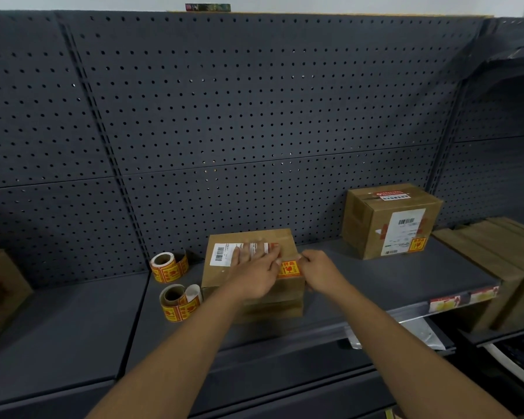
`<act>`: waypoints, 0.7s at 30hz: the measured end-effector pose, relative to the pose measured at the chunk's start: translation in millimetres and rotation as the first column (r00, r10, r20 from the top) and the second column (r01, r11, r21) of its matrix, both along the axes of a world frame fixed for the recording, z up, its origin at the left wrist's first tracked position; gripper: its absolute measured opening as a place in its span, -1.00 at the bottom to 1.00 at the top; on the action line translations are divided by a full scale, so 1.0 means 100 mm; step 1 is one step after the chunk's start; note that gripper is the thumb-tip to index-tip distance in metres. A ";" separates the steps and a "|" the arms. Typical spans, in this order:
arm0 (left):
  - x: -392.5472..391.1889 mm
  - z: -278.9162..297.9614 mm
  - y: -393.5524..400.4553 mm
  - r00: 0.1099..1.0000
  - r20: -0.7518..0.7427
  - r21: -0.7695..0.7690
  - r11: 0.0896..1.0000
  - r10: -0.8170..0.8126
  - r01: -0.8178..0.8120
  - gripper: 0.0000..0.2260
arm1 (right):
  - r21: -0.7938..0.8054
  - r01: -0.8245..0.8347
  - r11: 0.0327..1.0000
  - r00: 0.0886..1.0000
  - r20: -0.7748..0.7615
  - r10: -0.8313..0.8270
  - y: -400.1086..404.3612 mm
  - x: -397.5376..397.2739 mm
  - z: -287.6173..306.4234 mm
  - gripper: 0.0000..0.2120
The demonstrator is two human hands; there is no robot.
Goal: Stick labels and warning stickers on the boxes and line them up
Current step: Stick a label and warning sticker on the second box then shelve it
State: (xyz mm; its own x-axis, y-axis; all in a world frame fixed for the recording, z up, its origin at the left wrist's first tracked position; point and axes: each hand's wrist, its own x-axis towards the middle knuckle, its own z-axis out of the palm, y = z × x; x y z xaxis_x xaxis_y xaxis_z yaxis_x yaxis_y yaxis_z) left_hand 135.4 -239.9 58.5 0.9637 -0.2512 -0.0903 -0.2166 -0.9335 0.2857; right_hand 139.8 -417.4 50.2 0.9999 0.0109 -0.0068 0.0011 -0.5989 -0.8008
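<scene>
Head view, shelf: grey metal shelf backed by a dark pegboard panel; both arms reach in from below.
Near box: brown cardboard box sits at the middle of the shelf, close to the front edge, with a white barcode label stuck flat on its top, toward the left.
Left hand: left hand lies palm down on the box top, fingers straight and spread a little, covering the right part of the label; motion blur at the fingertips.
Right hand: right hand is at the box's right top edge, fingers curled, pinching the right end of the warning sticker.
Warning sticker: orange and yellow warning sticker lies on the top right corner of the box, between the two hands; cannot tell how much of it is stuck down.
Far box: second box stands further back and right, well apart, already carrying a white label and an orange sticker on its front face.
Rolls: two sticker rolls, rear roll and front roll, lie just left of the near box.
Edges: another carton at far left; stacked cartons at far right.
</scene>
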 end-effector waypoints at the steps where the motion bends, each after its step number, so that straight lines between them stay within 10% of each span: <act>1: 0.00 0.00 0.00 1.000 -0.007 -0.006 1.000 0.003 -0.003 -0.50 | -0.001 -0.017 1.000 0.999 -0.040 0.017 -0.02 -0.01 0.05 -0.70; 21: -0.05 0.05 0.02 0.998 -0.055 0.015 0.999 -0.032 0.033 -0.41 | -0.131 -0.136 0.982 0.990 -0.063 0.129 0.00 -0.11 0.04 -0.69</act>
